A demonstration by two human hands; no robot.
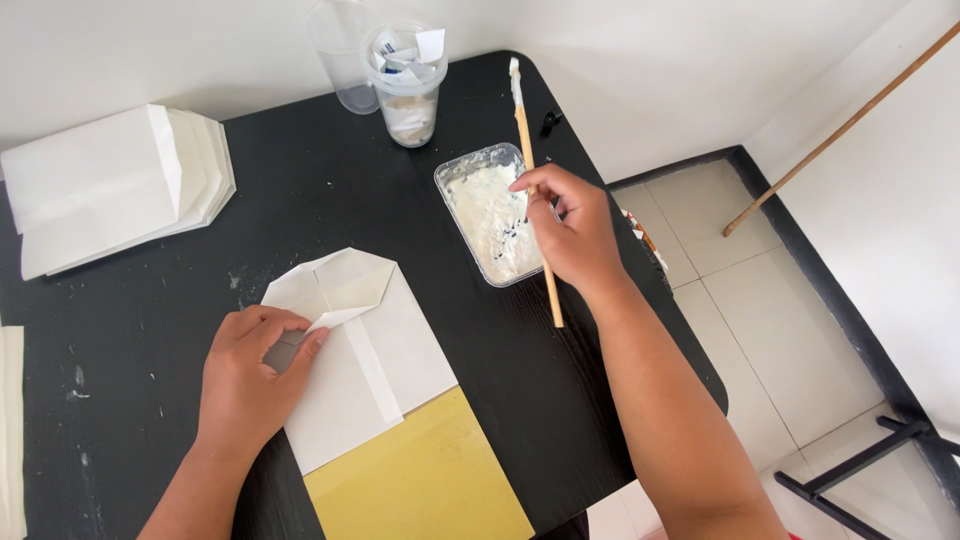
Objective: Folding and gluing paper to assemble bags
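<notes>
While left hand [250, 375] (fingers flat) presses white paper [365, 350], right hand [570, 230] grips stick [535, 190].

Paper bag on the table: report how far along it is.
Done: the paper bag has its bottom flaps creased; finished bags sit stacked. In hand: left hand pins a flap, right hand holds a paste stick over the paste tray. Left: flaps look unpasted.

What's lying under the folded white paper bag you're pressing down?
A yellow sheet shows below the folded white paper bag, on the black table. How far it runs beneath is hidden. The left hand covers part of the bag's fold.
</notes>
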